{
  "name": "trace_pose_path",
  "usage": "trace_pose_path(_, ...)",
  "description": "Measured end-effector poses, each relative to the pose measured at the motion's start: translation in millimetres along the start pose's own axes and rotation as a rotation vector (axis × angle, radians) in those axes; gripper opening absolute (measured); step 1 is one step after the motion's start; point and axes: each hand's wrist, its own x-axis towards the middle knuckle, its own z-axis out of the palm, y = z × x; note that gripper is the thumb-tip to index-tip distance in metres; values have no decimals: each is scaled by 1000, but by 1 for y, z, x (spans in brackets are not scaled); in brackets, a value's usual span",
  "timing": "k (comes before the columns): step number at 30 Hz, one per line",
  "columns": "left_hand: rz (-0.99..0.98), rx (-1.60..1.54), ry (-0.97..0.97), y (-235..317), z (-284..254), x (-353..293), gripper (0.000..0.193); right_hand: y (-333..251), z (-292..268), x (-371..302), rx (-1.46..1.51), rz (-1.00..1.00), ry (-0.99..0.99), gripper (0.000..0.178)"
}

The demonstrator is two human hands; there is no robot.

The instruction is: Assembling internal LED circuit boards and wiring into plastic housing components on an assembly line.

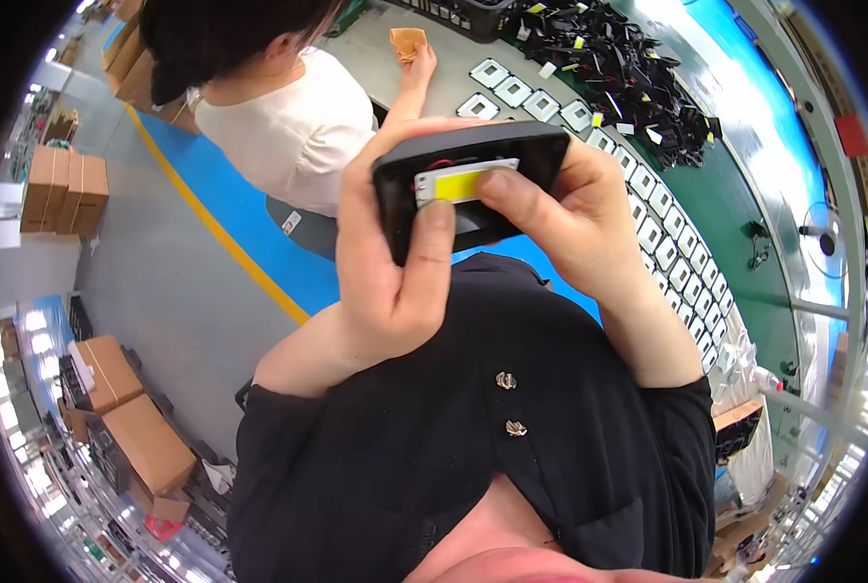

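Two hands on one part here: we're holding a black rectangular housing (468,185) up close in front of our chest, well above the bench. Our left hand (390,253) wraps around its left end, fingers curled behind and the thumb (434,243) laid up across the front, so that hand is clamped firmly on the housing. Our right hand (575,209) grips the right end the same way, and its thumb presses down on the yellow LED chip (463,183) sitting in the recess at the middle of the housing. Beyond our hands, the long grey workbench (376,49) carries a curving row of white square frames (648,209), with a big tangle of black cables (619,68) just past them. A co-worker in a white top (293,126) sits at the bench to our left, reaching out to an orange cloth (407,41) on the surface. Stacks of cardboard boxes (65,189) sit on the floor farther left.
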Motion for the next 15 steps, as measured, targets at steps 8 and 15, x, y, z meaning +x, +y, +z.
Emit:
trace_pose_path(8, 129, -95, -11, -15, 8, 7, 31, -4, -8, 8, -236, -129, 22, 12)
trace_pose_path(15, 40, -128, 215, -27, 17, 17, 27, -3, -16, 19, -385, -130, 45, 15)
